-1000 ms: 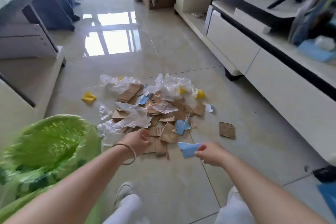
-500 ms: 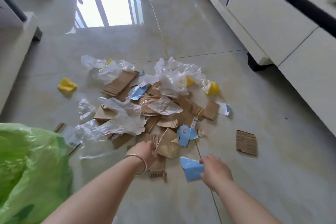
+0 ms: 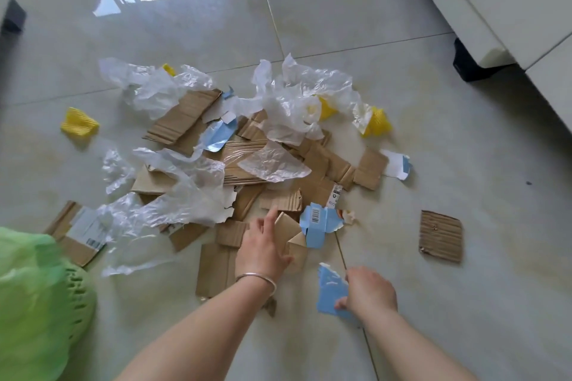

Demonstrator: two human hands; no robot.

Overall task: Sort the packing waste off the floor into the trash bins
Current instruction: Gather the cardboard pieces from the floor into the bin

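Cardboard (image 3: 182, 119), film (image 3: 288, 108) and yellow scraps (image 3: 79, 124) cover the floor (image 3: 464, 318); sorting barely begun. Right hand (image 3: 370, 292) pinches blue card (image 3: 331, 291); left hand (image 3: 263, 246), fingers spread, touches cardboard.

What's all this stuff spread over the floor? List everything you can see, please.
cardboard scraps: many, brown, heaped mid-floor
lone cardboard square: one, brown, apart to the right of the heap
plastic film: several crumpled sheets, clear-white, over and around the cardboard
yellow foam pieces: about four, yellow, along the heap's far side and left
blue card scraps: several, light blue, scattered in the heap
bin bag: one, green, lower left corner
cabinet: white, upper right
floor: pale glossy tiles
bracelet: one, silver, left wrist
left hand: on a folded cardboard piece
right hand: pinching a torn blue card
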